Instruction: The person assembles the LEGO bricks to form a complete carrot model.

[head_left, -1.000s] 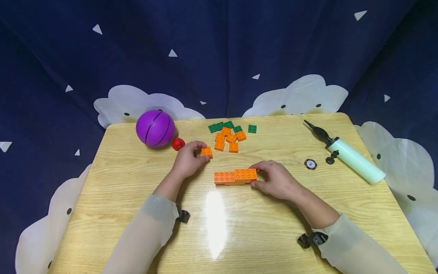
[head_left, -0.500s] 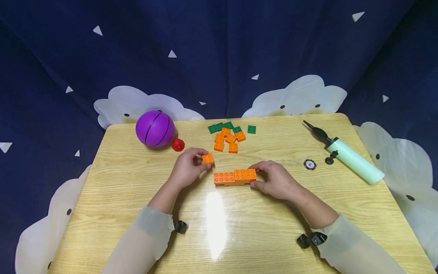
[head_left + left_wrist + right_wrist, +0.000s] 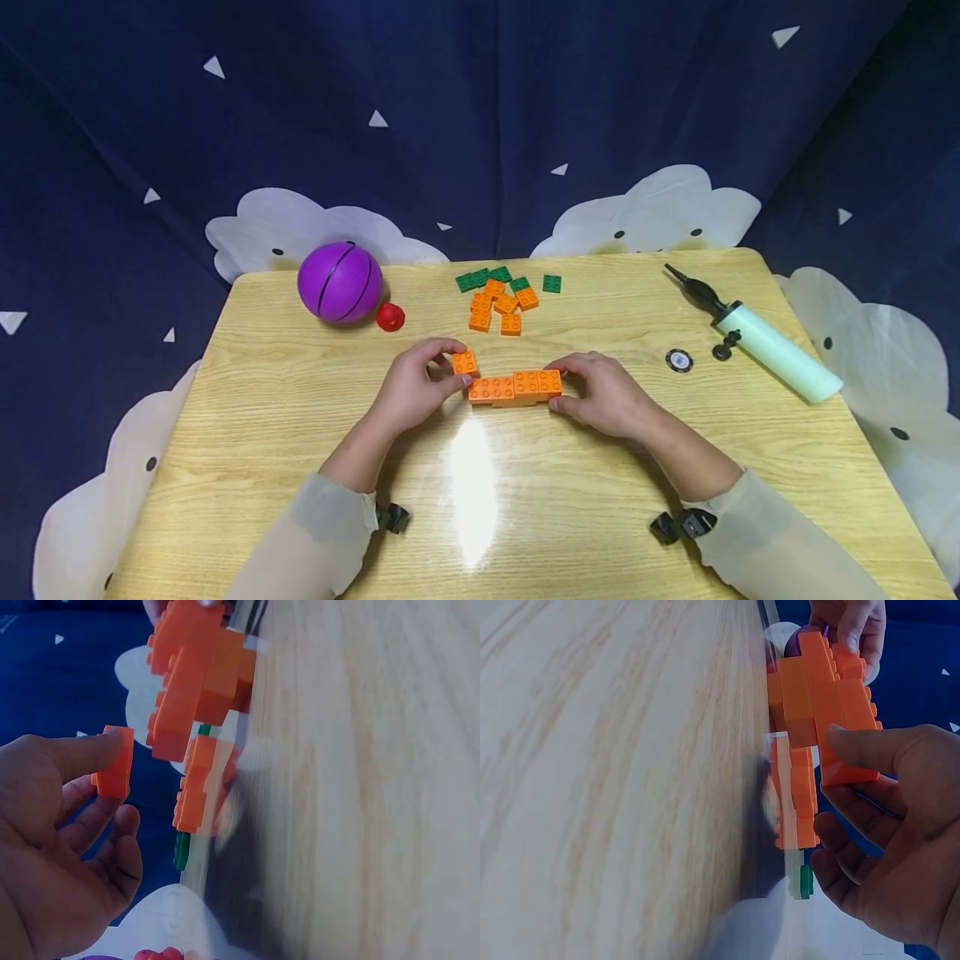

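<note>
My left hand (image 3: 417,386) pinches a small square orange building brick (image 3: 464,362) between thumb and fingers. That brick is beside the left end of a long orange brick structure (image 3: 491,389), which is stacked in layers with studs facing up. At its right end my right hand (image 3: 603,393) grips the structure between thumb and fingers. In the left wrist view the pinched brick (image 3: 116,763) shows apart from the structure (image 3: 184,690), level with its upper layer. The right wrist view shows my right thumb (image 3: 862,748) pressed on the structure's side.
Loose orange bricks (image 3: 511,323) and green bricks (image 3: 552,283) lie behind the structure. At the back left are a purple ball (image 3: 341,282) and a small red object (image 3: 390,317). To the right lie a poker chip (image 3: 679,360) and a pale green hand pump (image 3: 780,350).
My left hand has brought its orange brick toward me and slightly right, to the structure's left end. My right hand and the structure have stayed in place.
</note>
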A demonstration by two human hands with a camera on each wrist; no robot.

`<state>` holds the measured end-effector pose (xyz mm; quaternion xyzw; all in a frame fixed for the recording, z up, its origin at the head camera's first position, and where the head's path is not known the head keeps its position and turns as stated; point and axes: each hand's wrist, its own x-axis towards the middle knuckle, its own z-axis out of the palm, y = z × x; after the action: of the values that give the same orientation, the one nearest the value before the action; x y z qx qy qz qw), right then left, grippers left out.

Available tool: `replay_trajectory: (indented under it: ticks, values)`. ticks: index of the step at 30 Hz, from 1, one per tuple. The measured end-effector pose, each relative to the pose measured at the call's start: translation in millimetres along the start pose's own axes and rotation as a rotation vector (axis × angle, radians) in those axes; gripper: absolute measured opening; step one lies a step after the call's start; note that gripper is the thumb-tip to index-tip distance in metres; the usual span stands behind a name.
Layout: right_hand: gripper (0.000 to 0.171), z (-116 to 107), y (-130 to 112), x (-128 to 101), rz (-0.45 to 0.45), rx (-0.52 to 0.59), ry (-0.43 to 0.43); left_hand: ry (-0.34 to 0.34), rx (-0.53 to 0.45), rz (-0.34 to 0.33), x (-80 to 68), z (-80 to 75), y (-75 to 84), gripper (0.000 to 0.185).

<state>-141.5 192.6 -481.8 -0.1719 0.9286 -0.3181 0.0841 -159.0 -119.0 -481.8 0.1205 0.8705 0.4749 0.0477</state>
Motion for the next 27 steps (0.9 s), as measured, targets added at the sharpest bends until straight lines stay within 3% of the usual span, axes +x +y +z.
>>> replay_trajectory:
  ticks: [12,27]
  values:
    - [0.048,0.9,-1.4,0.4,-0.008,0.006,-0.006,-0.056,-0.023,0.069,-13.2,8.2,2.3,0.035]
    - [0.047,0.0,-1.4,-0.4,-0.016,0.011,0.004,-0.087,-0.076,0.025,-17.7,18.9,-2.7,0.033]
